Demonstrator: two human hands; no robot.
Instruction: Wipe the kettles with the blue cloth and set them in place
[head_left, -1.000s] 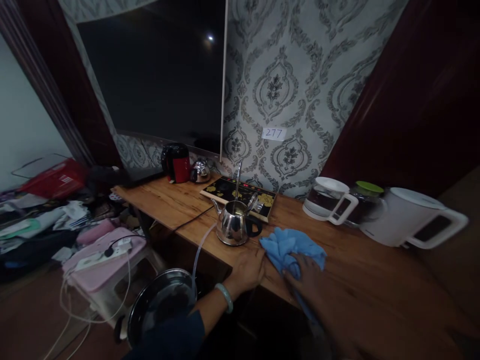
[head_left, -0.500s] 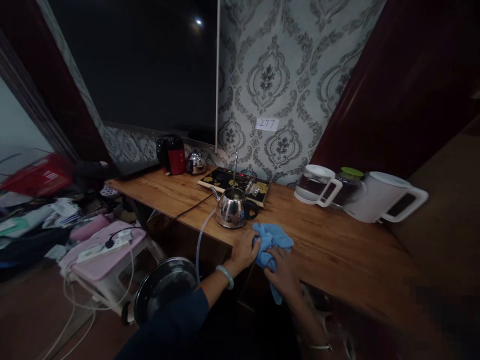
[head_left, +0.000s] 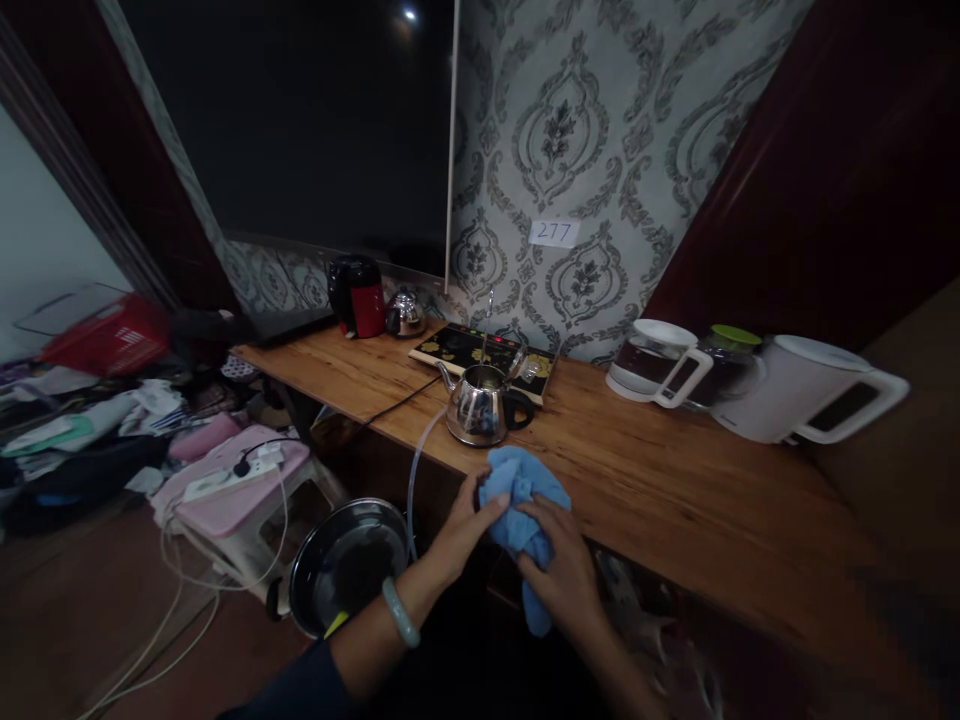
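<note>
A crumpled blue cloth [head_left: 525, 490] is bunched between my two hands at the table's front edge, one end of it hanging down. My left hand [head_left: 466, 520], a pale green bangle on its wrist, grips the cloth from the left. From the right, my right hand [head_left: 559, 550] has its fingers closed on the folds. Just beyond the cloth stands a shiny metal kettle [head_left: 477, 412] without its lid, its black handle turned to the right. Whether anything is wrapped inside the cloth is hidden.
Behind the kettle lies a black tea stove with yellow flowers [head_left: 454, 348]. White-handled jugs [head_left: 652, 358] stand at the right of the wooden table [head_left: 645, 470]. Below left are a metal basin [head_left: 349, 565], a clear hose [head_left: 415, 490] and a pink stool [head_left: 225, 500] with a power strip.
The cloth has been lifted slightly toward me and gathered more tightly between both hands. The view has shifted, and something yellow now shows at the basin's edge.
</note>
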